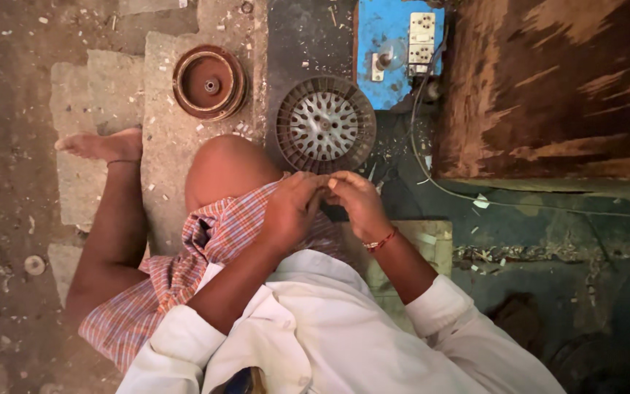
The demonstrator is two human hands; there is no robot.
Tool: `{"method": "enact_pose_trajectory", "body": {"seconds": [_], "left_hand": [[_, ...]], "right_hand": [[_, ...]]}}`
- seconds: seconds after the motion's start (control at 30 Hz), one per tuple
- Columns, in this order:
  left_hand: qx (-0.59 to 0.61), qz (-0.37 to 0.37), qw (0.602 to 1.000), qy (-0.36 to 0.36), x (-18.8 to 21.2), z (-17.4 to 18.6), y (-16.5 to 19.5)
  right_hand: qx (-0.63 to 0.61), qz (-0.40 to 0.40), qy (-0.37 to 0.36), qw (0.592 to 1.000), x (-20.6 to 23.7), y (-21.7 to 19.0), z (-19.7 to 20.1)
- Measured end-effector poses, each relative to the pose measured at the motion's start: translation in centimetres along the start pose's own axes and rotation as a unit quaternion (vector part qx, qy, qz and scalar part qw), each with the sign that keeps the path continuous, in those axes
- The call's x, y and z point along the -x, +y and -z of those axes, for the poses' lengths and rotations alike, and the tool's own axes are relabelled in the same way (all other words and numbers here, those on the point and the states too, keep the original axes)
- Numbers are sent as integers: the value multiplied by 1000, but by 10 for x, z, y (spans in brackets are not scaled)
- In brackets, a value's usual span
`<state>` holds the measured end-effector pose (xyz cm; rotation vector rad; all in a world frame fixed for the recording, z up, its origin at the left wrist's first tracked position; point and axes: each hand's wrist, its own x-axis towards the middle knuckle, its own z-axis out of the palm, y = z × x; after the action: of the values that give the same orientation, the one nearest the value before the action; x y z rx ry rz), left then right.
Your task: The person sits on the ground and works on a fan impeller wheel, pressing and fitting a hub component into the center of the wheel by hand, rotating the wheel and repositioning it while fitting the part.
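Note:
My left hand [293, 208] and my right hand [355, 204] meet fingertip to fingertip just above my bent knee [224, 168]. The fingers of both are curled and pinched together. Anything between them is too small to make out. A red bangle [380, 241] circles my right wrist. Just beyond the hands a round grey ribbed fan-like disc [324, 124] with a slotted hub lies flat on the dark floor.
A round brown metal cover [209, 82] lies on a concrete slab at the upper left. A blue board with a socket and switch [399, 47] stands behind the disc, trailing a wire [432, 179]. A worn wooden panel [555, 87] fills the right. My bare foot [100, 144] rests at left.

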<state>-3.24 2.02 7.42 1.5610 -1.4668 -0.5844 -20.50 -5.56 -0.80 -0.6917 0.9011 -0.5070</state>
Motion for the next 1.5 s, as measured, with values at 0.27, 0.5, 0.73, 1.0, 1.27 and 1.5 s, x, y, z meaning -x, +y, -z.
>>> {"method": "enact_pose_trajectory", "body": {"seconds": [0.27, 0.5, 0.73, 1.0, 1.27, 1.5], "left_hand": [[-19, -24, 999, 15, -11, 5, 1], [-199, 10, 980, 8, -10, 10, -26], [-268, -32, 962, -47, 0, -7, -53], [-245, -27, 968, -45, 2, -6, -54], [-245, -25, 968, -45, 1, -7, -52], [-241, -18, 970, -31, 0, -7, -50]], "right_hand": [[97, 48, 35, 993, -5, -22, -19], [586, 394, 49, 706, -21, -83, -22], [658, 331, 62, 673, -40, -92, -36], [681, 354, 102, 633, -40, -78, -33], [704, 452, 101, 539, -31, -69, -30], [752, 437, 87, 485, -18, -73, -42]]}}
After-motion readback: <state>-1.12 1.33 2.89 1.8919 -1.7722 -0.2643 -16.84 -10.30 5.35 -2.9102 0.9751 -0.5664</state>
